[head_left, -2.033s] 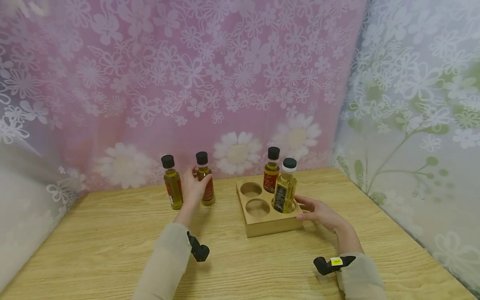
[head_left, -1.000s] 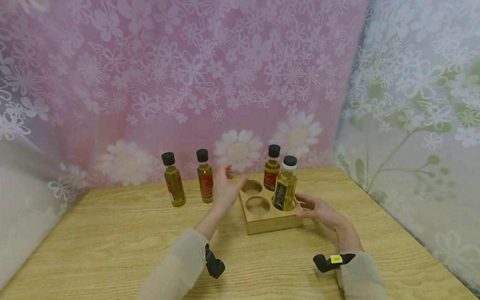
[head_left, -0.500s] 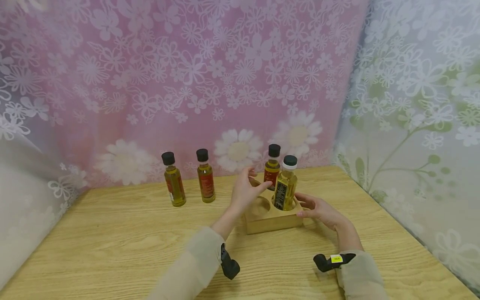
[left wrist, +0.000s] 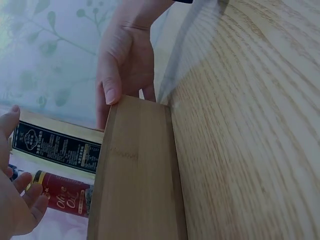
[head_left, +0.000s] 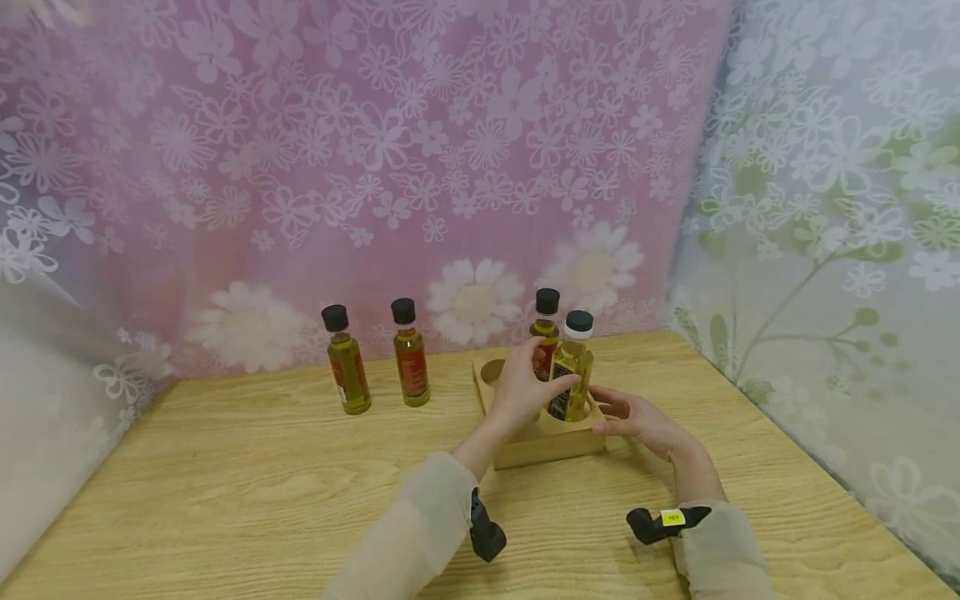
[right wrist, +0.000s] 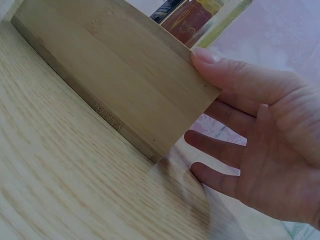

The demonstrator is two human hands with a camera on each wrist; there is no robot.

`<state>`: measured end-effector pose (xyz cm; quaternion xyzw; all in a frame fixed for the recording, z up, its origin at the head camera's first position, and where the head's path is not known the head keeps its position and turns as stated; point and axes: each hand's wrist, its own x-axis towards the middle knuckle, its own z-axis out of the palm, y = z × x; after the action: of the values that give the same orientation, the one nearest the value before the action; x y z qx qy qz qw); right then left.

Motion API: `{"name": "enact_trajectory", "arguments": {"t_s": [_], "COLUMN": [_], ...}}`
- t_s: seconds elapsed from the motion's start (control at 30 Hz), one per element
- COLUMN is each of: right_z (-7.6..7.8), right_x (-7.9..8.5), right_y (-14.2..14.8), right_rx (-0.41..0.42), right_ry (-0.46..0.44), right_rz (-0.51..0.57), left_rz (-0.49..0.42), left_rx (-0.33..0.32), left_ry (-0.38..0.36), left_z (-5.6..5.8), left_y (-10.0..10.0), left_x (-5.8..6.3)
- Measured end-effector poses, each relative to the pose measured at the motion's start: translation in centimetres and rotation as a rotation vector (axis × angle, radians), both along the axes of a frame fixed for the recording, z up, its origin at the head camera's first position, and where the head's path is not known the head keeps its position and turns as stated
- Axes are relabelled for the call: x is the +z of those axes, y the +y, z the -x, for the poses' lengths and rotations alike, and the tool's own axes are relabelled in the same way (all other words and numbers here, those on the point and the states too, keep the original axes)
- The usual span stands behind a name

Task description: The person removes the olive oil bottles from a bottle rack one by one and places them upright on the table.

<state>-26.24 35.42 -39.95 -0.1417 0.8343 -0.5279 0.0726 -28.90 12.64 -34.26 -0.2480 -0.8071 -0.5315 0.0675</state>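
My left hand reaches over the wooden bottle holder. Its thumb lies in front of the pale oil bottle, which has a dark green cap and black label. The other fingers are spread near the red-labelled olive oil bottle behind. In the left wrist view, a gap shows between the left fingers and the black label. My right hand grips the holder's near right corner. In the right wrist view its thumb presses the corner's top edge, with the lower fingers loose beside it.
Two more red-labelled oil bottles stand upright on the table to the left: a far-left bottle and a nearer one. The left hand partly covers the round holes in the holder's left side. A pink floral curtain hangs behind the wooden table.
My left hand has let go of the nearer left-side bottle, left it standing, and moved right across the holder to the pale oil bottle. The right hand has stayed at the corner.
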Motion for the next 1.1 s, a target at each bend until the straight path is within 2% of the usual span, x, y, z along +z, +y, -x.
{"name": "enact_trajectory", "arguments": {"t_s": [0.17, 0.53, 0.93, 1.1], "right_z": [0.0, -0.1, -0.1, 0.0], "right_x": [0.1, 0.0, -0.1, -0.1], "right_y": [0.0, 0.1, 0.1, 0.2], "right_rx": [0.006, 0.017, 0.016, 0.021], "right_ry": [0.002, 0.021, 0.03, 0.025], "right_rz": [0.005, -0.007, -0.013, -0.017], "left_rz": [0.023, 0.125, 0.121, 0.062], "left_rx": [0.004, 0.088, 0.113, 0.094], "left_ry": [-0.008, -0.022, 0.025, 0.042], "left_z": [-0.1, -0.4, -0.4, -0.5], "left_y": [0.8, 1.7, 1.6, 1.2], "left_x": [0.0, 0.5, 0.5, 1.0]}}
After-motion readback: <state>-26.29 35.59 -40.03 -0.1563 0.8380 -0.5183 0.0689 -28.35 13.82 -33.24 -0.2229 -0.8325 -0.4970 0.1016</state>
